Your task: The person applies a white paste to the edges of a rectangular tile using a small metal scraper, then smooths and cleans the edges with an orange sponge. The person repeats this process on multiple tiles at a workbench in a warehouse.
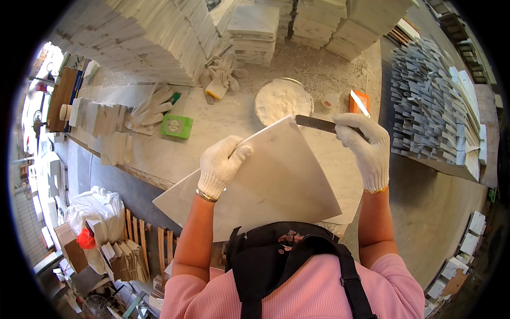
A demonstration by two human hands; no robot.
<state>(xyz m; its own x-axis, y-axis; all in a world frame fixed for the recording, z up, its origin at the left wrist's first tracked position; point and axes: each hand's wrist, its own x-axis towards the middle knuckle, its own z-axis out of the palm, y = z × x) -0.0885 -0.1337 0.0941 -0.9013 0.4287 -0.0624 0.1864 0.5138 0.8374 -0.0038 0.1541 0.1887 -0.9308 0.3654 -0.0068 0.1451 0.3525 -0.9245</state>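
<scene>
My left hand (pixel 225 165), in a white knitted work glove, is closed on the upper left edge of a large pale marble tile (pixel 265 181). The tile is tilted up in front of my body over the work table. In my gloved right hand (pixel 366 149) is a narrow, flat, dark metal blade (pixel 315 123); its exact kind is unclear. The blade's far end meets the tile's top corner. Just beyond that corner stands a round metal pan (pixel 256 109) filled with white powder or paste (pixel 283 99).
Stacked marble tiles (pixel 154 42) rise at the back left, with more tile stacks (pixel 254 34) behind the pan. Loose gloves (pixel 222 74), a green box (pixel 177 126) and an orange box (pixel 360 101) lie on the table (pixel 154 159). Piled grey stone strips (pixel 427 106) stand at right.
</scene>
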